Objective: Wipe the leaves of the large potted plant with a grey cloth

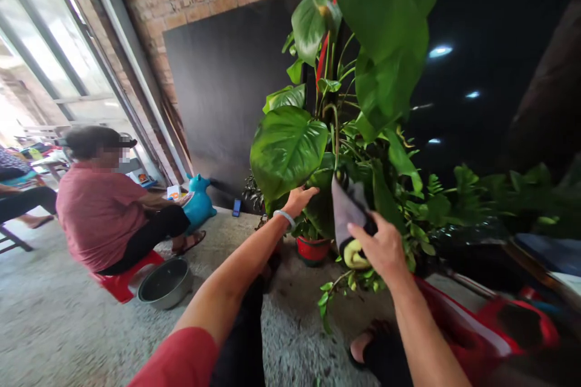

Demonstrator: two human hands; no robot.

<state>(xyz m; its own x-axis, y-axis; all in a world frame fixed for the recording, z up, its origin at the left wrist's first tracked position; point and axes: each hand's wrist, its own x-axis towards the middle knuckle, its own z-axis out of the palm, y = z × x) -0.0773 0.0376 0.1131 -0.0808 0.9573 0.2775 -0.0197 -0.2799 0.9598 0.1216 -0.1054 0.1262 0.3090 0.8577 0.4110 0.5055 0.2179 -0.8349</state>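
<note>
A tall potted plant with broad green leaves (290, 145) stands in front of me. My left hand (297, 201), wearing a pale bracelet on the wrist, reaches in at a lower, darker leaf (321, 190). Its fingers close on that leaf's edge, partly hidden by foliage. My right hand (384, 248) grips a grey and yellow cloth (347, 208), which is bunched up and hangs against the leaves to the right. Below the leaves a red pot (313, 249) shows on the concrete floor.
To the left a person (100, 211) sits on a red stool (120, 284), beside a grey basin (166, 284) and a blue animal-shaped toy (200, 199). A phone (236, 208) leans near the dark panel (227, 91). Red items (512, 320) lie at my right.
</note>
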